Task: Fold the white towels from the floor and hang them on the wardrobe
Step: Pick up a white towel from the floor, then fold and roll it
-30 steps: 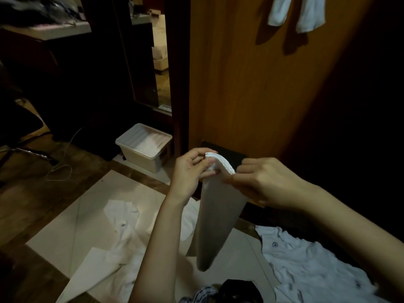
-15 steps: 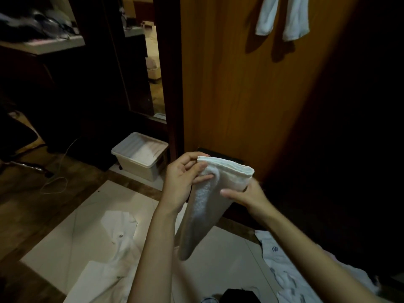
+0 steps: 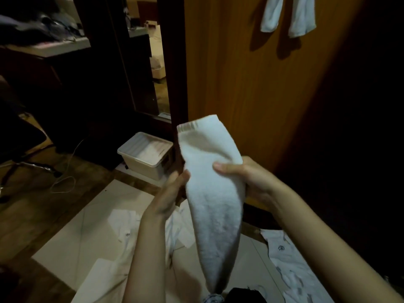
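Observation:
A folded white towel (image 3: 213, 193) hangs lengthwise in front of me, its hemmed end up near the wardrobe door (image 3: 251, 88). My right hand (image 3: 247, 178) grips the towel at its middle, thumb across the front. My left hand (image 3: 170, 195) lies with straight fingers against the towel's left edge. Two white towels (image 3: 288, 16) hang high on the wooden wardrobe door. More white cloths (image 3: 131, 228) lie on the floor below, with another (image 3: 290, 263) at the lower right.
A lidded white plastic box (image 3: 146, 154) stands on the floor by the door frame. A mirror panel (image 3: 150, 62) is to its upper left. An office chair base (image 3: 26, 167) and a loose cable (image 3: 65, 182) lie at left. Dark clothing (image 3: 244, 296) sits near the bottom edge.
My right hand moved from the towel's top edge down to its middle and now grips it. My left hand let go of the top and slid down the left edge. The towel's top stands higher.

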Demonstrator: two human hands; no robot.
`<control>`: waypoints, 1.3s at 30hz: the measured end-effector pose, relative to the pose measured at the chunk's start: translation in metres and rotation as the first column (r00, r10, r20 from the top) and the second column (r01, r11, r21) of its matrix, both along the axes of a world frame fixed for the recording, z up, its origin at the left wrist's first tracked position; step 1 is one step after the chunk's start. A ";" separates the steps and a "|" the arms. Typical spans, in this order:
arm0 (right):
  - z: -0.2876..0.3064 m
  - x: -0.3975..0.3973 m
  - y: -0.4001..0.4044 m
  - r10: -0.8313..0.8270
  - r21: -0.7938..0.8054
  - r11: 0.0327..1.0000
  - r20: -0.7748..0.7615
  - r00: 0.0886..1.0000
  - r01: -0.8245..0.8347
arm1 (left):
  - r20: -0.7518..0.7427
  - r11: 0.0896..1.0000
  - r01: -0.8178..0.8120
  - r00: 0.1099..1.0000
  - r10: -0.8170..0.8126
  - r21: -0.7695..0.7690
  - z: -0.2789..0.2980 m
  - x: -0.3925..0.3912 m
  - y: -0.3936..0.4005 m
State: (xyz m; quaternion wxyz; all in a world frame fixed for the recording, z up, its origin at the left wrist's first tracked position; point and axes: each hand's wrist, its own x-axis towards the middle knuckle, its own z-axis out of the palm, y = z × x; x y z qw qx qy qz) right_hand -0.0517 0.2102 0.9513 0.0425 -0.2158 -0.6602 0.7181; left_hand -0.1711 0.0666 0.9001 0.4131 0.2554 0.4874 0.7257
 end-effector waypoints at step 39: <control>-0.024 -0.025 -0.001 -0.178 -0.278 0.949 -0.078 0.981 0.150 | 0.428 0.990 -0.105 0.902 0.057 0.089 -0.017 0.003 -0.012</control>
